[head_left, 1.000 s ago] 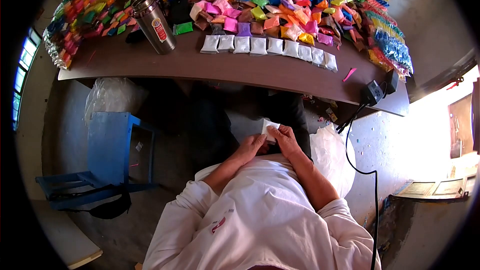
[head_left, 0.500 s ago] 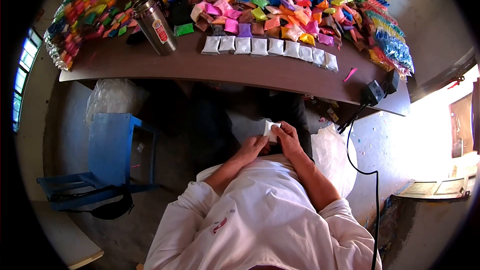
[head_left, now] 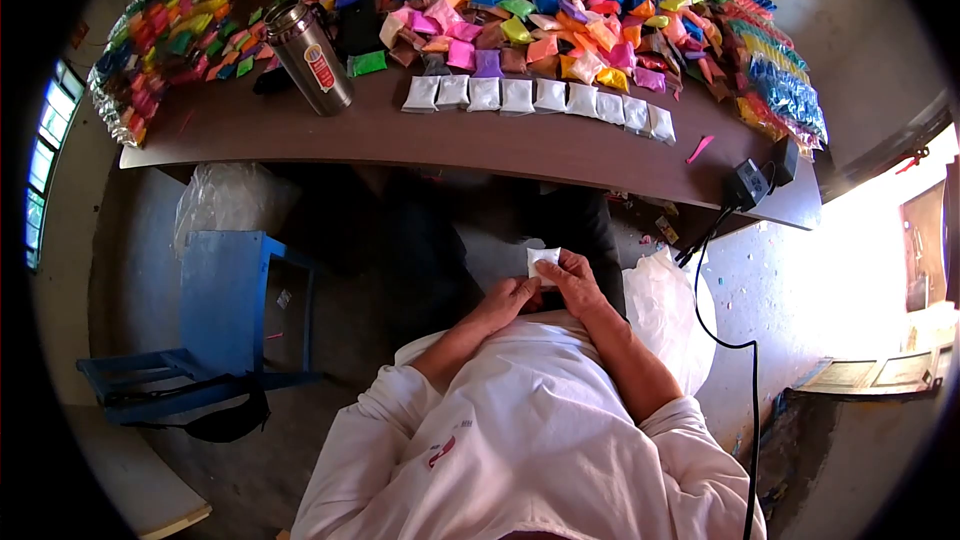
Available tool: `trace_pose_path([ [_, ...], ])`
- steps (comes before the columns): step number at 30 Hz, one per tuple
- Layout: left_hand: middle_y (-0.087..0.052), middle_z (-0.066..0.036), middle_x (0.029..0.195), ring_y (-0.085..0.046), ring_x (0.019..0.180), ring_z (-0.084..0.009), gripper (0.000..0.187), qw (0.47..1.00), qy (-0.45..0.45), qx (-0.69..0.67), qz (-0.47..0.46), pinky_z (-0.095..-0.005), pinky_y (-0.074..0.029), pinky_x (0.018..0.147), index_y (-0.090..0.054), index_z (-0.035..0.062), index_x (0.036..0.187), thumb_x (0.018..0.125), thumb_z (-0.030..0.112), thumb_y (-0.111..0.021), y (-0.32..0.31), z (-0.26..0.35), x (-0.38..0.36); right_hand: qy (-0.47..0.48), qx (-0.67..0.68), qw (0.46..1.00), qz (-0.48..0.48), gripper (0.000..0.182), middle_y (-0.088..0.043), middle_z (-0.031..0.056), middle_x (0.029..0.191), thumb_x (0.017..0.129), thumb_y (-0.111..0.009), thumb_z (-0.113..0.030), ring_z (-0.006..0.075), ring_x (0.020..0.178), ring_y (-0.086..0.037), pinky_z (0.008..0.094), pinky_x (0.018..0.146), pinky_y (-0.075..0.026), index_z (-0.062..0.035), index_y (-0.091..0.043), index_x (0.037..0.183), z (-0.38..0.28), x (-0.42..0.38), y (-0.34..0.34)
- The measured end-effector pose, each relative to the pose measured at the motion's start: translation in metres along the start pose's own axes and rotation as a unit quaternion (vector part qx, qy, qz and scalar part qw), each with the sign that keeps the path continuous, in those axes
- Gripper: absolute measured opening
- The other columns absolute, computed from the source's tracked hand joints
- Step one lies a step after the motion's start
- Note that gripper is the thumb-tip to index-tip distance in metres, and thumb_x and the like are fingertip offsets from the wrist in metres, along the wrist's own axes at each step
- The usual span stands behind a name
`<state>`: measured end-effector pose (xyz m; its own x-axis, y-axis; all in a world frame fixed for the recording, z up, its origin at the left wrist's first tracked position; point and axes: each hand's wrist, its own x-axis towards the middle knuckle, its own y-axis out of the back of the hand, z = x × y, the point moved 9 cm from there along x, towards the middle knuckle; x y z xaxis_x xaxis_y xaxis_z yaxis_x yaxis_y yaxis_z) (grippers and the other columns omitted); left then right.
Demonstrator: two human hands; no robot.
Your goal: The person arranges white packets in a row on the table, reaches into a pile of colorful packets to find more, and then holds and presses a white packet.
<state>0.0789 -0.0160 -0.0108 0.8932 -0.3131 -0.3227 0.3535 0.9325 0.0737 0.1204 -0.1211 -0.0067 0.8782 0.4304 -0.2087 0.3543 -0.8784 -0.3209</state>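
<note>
Over the lap, a white packet (head_left: 541,260) sits pinched in the right hand (head_left: 577,283), probably to steady it, the left hand (head_left: 508,302) closed at its lower edge; beyond, white packets (head_left: 517,96) line the bench (head_left: 440,143), seemingly for easy counting.

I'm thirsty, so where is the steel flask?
In the head view, the flask stands on the table at the left, just left of a bright green packet.

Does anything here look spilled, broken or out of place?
Two small oddities: scraps litter the floor, and a lone pink strip lies on the table, apart from the colourful packets. The white packet in the right hand looks whole.
</note>
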Motion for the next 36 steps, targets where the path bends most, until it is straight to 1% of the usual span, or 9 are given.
trace_pose_path([
  [6,-0.065,-0.008,0.079,-0.061,0.073,-0.0171,0.051,0.999,-0.001,-0.032,0.023,-0.0283,-0.05,0.072,-0.063,-0.0012,0.091,0.099,0.044,-0.04,0.002,0.0,0.001,-0.018,0.006,1.0,0.008,0.024,-0.064,0.001,0.09,0.093,-0.058,-0.024,0.0082,0.079,-0.056,0.0247,0.072,-0.047,-0.002,-0.063,0.101,-0.001,0.001,-0.002],
  [8,-0.065,-0.009,0.08,-0.061,0.074,-0.0172,0.051,0.998,-0.002,-0.04,0.039,-0.0285,-0.05,0.072,-0.063,-0.0013,0.091,0.1,0.043,-0.039,0.005,0.0,0.002,-0.007,-0.109,0.994,0.027,0.03,-0.064,0.0014,0.091,0.093,-0.059,-0.03,0.0086,0.078,-0.056,0.0252,0.071,-0.047,-0.0017,-0.06,0.104,0.002,0.004,0.001],
  [9,-0.065,-0.009,0.08,-0.061,0.074,-0.0173,0.05,0.999,-0.003,-0.041,0.036,-0.0286,-0.05,0.073,-0.062,-0.0012,0.09,0.1,0.043,-0.04,0.005,0.004,0.001,-0.005,-0.109,0.994,0.028,0.03,-0.064,0.0014,0.091,0.093,-0.059,-0.03,0.0086,0.078,-0.056,0.0252,0.071,-0.047,-0.0017,-0.06,0.104,0.0,0.004,0.0],
  [12,-0.065,-0.009,0.082,-0.062,0.074,-0.0175,0.049,0.999,-0.007,-0.008,0.037,-0.0287,-0.05,0.073,-0.062,-0.001,0.09,0.099,0.042,-0.041,0.005,0.013,-0.005,0.01,-0.141,0.99,0.021,0.029,-0.06,0.0003,0.078,0.095,-0.056,-0.031,0.008,0.071,-0.054,0.0247,0.063,-0.046,-0.0026,-0.058,0.098,-0.007,0.001,-0.004],
  [18,-0.064,-0.008,0.081,-0.061,0.073,-0.0167,0.047,1.0,-0.006,-0.002,0.018,-0.0277,-0.05,0.072,-0.062,-0.0006,0.093,0.099,0.041,-0.042,0.003,0.01,-0.002,0.038,-0.044,0.998,0.009,0.024,-0.062,0.0008,0.079,0.095,-0.057,-0.027,0.0073,0.069,-0.055,0.0242,0.062,-0.046,-0.0033,-0.059,0.099,-0.012,0.0,-0.008],
  [21,-0.063,-0.008,0.08,-0.06,0.073,-0.0161,0.047,0.999,0.005,-0.039,0.019,-0.0275,-0.05,0.072,-0.062,-0.0004,0.095,0.099,0.042,-0.042,0.003,0.007,-0.001,0.002,-0.012,1.0,-0.01,0.022,-0.063,0.0009,0.081,0.094,-0.058,-0.025,0.0081,0.07,-0.057,0.0245,0.062,-0.047,-0.0038,-0.06,0.099,-0.006,0.001,-0.008],
  [23,-0.062,-0.007,0.079,-0.06,0.073,-0.0159,0.047,0.998,0.008,-0.051,0.026,-0.0275,-0.05,0.072,-0.061,-0.0003,0.096,0.099,0.042,-0.042,0.004,0.005,0.0,0.011,-0.005,0.999,0.036,0.018,-0.065,0.0012,0.088,0.092,-0.06,-0.02,0.0083,0.075,-0.057,0.0236,0.068,-0.048,-0.0037,-0.063,0.098,-0.005,0.002,0.001],
  [26,-0.062,-0.007,0.081,-0.06,0.073,-0.0161,0.047,0.998,-0.005,-0.06,0.012,-0.0275,-0.05,0.072,-0.061,-0.0006,0.097,0.098,0.043,-0.043,0.003,0.004,0.001,-0.001,0.051,0.998,0.045,0.015,-0.065,0.0014,0.087,0.091,-0.061,-0.019,0.008,0.075,-0.058,0.0233,0.068,-0.048,-0.0035,-0.063,0.094,-0.013,-0.002,-0.005],
  [36,-0.062,-0.008,0.081,-0.059,0.071,-0.0157,0.044,0.998,0.02,-0.062,0.023,-0.0266,-0.049,0.072,-0.061,-0.0009,0.094,0.098,0.04,-0.046,0.003,0.0,0.001,0.031,0.075,0.996,0.023,0.01,-0.064,0.0006,0.082,0.09,-0.062,-0.017,0.0094,0.074,-0.058,0.0251,0.07,-0.048,-0.0065,-0.061,0.091,-0.009,0.002,-0.001],
])
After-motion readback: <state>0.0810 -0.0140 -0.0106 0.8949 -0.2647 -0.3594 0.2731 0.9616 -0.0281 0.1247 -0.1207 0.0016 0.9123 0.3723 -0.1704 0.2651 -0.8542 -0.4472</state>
